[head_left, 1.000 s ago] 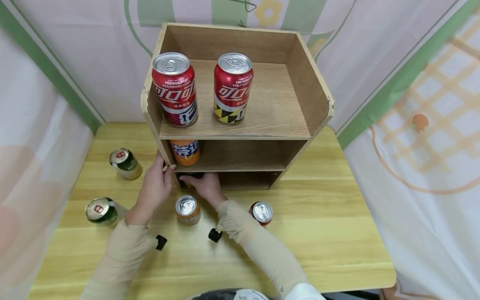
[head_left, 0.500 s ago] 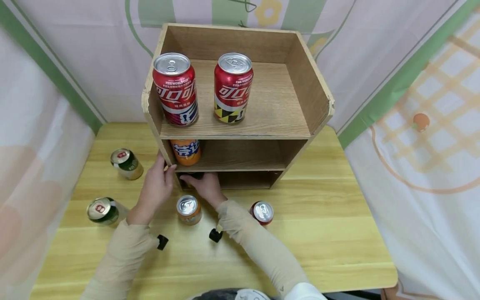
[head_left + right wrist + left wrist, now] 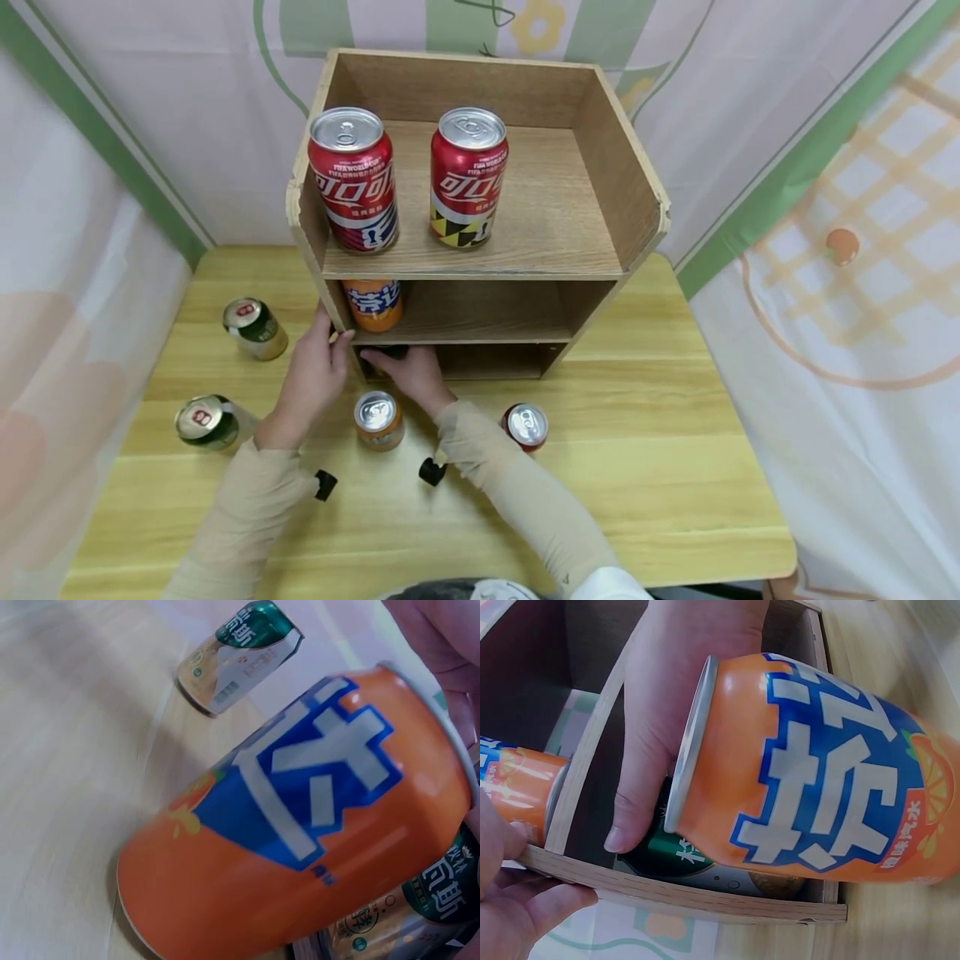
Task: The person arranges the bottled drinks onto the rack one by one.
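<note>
A three-tier wooden shelf (image 3: 551,196) stands on the table. My left hand (image 3: 309,379) grips its left side panel (image 3: 607,881) near the middle board, thumb in front and fingers outside. My right hand (image 3: 417,377) reaches into the left end of the bottom compartment, holding a green-and-gold soda can (image 3: 442,896). That can stands inside the left panel, mostly hidden by the hand in the head view. An orange soda can (image 3: 379,429) stands on the table between my forearms. Another orange can (image 3: 372,304) sits at the left of the middle tier.
Two red cola cans, one at the left (image 3: 352,183) and one near the middle (image 3: 468,179), stand on the top tier. Two green-and-gold cans (image 3: 255,329) stand on the table left of the shelf. A red can (image 3: 527,427) stands right beside my right forearm.
</note>
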Tool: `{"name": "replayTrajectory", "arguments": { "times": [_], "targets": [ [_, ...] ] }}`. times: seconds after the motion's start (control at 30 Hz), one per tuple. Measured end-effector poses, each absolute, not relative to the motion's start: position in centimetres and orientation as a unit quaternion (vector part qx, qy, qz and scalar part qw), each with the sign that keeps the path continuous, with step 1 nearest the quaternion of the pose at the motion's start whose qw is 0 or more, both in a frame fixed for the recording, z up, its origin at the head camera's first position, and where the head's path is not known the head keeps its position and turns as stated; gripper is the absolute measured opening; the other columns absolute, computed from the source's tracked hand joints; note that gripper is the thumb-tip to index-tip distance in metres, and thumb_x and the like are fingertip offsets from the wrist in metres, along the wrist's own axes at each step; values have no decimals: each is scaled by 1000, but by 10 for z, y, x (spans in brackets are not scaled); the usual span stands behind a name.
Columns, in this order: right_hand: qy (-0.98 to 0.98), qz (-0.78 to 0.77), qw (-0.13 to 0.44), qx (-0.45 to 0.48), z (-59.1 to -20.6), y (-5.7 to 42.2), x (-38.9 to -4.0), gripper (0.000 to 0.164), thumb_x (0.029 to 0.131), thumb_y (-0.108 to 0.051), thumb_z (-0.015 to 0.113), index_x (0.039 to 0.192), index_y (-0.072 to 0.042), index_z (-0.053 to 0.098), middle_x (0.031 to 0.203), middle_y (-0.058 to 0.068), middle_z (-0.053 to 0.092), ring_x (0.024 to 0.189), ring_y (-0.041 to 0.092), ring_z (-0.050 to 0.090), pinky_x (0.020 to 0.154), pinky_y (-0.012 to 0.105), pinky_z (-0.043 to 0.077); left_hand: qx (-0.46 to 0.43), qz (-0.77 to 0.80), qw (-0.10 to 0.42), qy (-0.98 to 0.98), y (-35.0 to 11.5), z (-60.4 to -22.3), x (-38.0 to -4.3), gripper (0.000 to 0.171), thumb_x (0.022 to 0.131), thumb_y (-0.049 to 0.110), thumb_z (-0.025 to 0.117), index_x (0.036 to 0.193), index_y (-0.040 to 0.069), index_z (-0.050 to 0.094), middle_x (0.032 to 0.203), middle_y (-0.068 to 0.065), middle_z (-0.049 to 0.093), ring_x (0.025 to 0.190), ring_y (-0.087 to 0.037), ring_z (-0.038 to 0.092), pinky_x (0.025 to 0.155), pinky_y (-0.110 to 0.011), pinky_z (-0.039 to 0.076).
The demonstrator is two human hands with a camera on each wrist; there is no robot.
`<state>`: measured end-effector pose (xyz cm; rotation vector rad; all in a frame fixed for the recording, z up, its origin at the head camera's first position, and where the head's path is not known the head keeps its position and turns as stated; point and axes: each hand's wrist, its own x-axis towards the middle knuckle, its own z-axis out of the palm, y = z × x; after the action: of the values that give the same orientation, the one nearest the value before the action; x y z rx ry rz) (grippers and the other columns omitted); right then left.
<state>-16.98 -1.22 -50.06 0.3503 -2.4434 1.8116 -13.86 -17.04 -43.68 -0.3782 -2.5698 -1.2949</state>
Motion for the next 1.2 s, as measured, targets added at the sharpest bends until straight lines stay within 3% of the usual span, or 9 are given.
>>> {"name": "replayTrajectory", "arguments": {
  "times": [0.27,0.43,0.53,0.77,1.0,1.2],
  "targets": [
    [-806,584,26,91,-492,-10,-161,73,87,-25,84,147,-5,47,142,11,58,133,22,54,112,32,44,-131,-441,123,-879,-170,-435,-137,50,105,0,49,151,-5,31,138,-38,52,122,-51,57,90,-60,57],
    [-813,576,1,88,-489,-4,-149,61,95,-25,73,146,-4,47,140,14,59,131,26,55,112,39,46,-133,-439,130,-879,-171,-436,-137,51,104,0,50,152,-5,31,138,-38,53,120,-51,58,87,-59,58],
    [-810,580,-10,85,-487,0,-139,61,95,-22,71,147,-3,45,139,17,58,130,30,55,113,45,45,-139,-438,140,-877,-171,-437,-137,51,104,-1,51,151,-5,31,137,-38,53,118,-51,59,87,-59,58],
    [-798,598,-29,71,-478,17,-119,80,92,-16,69,158,0,27,157,21,39,145,33,38,121,47,32,-142,-437,149,-876,-171,-438,-139,48,103,-2,53,147,-6,35,132,-37,57,110,-50,64,84,-58,59],
    [-805,577,-119,65,-455,42,-97,79,95,-18,68,160,-5,24,164,22,26,141,50,37,117,53,36,-141,-436,146,-877,-172,-438,-139,48,104,-2,50,149,-6,34,135,-37,55,107,-48,64,77,-56,59],
    [-793,584,-129,113,-438,74,-77,63,97,-10,66,153,0,37,157,21,40,138,44,45,115,52,40,-142,-435,141,-878,-172,-439,-139,46,104,-1,50,148,-5,35,134,-37,56,103,-47,66,75,-55,59]
  ]
}}
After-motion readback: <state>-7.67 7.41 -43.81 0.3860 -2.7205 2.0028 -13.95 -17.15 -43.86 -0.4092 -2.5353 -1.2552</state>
